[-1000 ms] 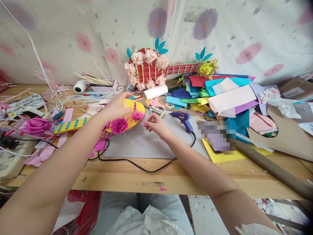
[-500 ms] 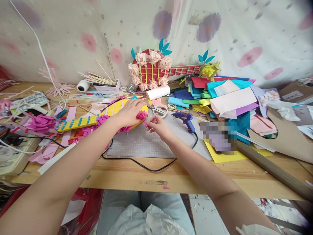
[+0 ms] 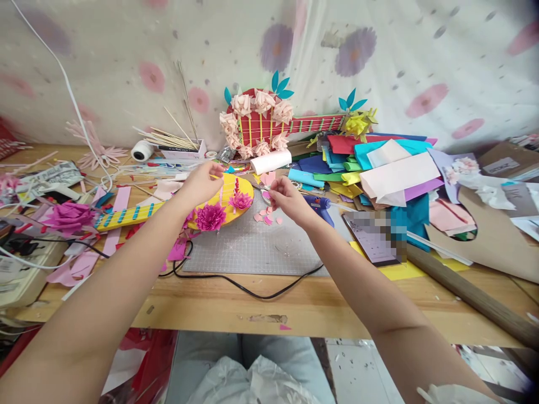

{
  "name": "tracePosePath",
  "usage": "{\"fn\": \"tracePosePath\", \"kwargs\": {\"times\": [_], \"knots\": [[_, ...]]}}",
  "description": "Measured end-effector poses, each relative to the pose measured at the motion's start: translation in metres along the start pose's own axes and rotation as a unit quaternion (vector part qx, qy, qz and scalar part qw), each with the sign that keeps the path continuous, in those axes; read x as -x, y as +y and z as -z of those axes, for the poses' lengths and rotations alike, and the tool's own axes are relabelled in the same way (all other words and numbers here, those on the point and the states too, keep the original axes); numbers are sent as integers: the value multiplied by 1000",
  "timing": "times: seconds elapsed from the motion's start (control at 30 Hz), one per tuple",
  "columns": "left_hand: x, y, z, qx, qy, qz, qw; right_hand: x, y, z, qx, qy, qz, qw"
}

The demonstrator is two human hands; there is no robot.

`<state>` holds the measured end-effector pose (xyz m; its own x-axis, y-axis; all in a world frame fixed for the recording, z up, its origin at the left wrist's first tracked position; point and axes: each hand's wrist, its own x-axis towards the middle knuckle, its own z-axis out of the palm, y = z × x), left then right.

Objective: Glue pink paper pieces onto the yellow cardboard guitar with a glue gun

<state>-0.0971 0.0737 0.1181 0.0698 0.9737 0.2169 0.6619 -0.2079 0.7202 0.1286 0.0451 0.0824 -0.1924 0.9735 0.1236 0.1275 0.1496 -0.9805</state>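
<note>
A yellow paper guitar (image 3: pixel 242 188) with magenta paper flowers (image 3: pixel 211 217) lies on the left part of the grey cutting mat (image 3: pixel 248 252). My left hand (image 3: pixel 205 180) hovers over the guitar's body, fingers apart and loosely bent, holding nothing that I can see. To the right of the guitar, my right hand (image 3: pixel 286 197) has its fingers closed at the handles of the scissors (image 3: pixel 266 196), which it partly hides. Small pink paper petals (image 3: pixel 268 220) lie on the mat just below that hand. A blue glue gun (image 3: pixel 320 207) rests beside my right wrist, partly covered by the forearm.
Behind stands a red paper guitar (image 3: pixel 263 120) with pale pink flowers. Colored paper sheets (image 3: pixel 396 168) pile up at the right, near a phone (image 3: pixel 373 238) and a wooden pole (image 3: pixel 463 286). A black cable (image 3: pixel 252 290) loops along the table's front.
My left hand has lifted off the guitar's body and moved left, uncovering its flowers. My right hand has moved right and up to the scissors, and pink petals beneath now show.
</note>
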Motion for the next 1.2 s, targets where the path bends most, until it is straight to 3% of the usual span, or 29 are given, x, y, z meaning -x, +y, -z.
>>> {"fn": "tracePosePath", "kwargs": {"times": [0.13, 0.27, 0.37, 0.47, 0.63, 0.8, 1.03, 1.13, 1.2], "knots": [[11, -5, -12, 2, -95, 12, 995, -10, -12, 9, 146, -41, 71, 986], [12, 3, -10, 32, -89, 13, 995, -18, -30, 15, 244, -137, 95, 955], [8, 15, -6, 113, -114, 9, 987, -24, -40, 14, 228, -210, 77, 948], [9, 28, -9, 188, -197, 11, 962, -29, -46, 11, 199, -284, 26, 938], [15, 40, -22, 151, -294, -2, 944, -30, -49, 9, 189, -342, 5, 921], [14, 41, -26, 101, -281, -5, 954, -29, -48, 10, 211, -364, 10, 907], [15, 45, -23, 103, -267, 13, 958, -29, -50, 10, 239, -347, 63, 905], [15, 43, -24, 119, -253, 13, 960, -28, -49, 9, 222, -343, 66, 910], [16, 42, -25, 131, -229, 20, 964, -26, -45, 7, 182, -315, 60, 930]]}}
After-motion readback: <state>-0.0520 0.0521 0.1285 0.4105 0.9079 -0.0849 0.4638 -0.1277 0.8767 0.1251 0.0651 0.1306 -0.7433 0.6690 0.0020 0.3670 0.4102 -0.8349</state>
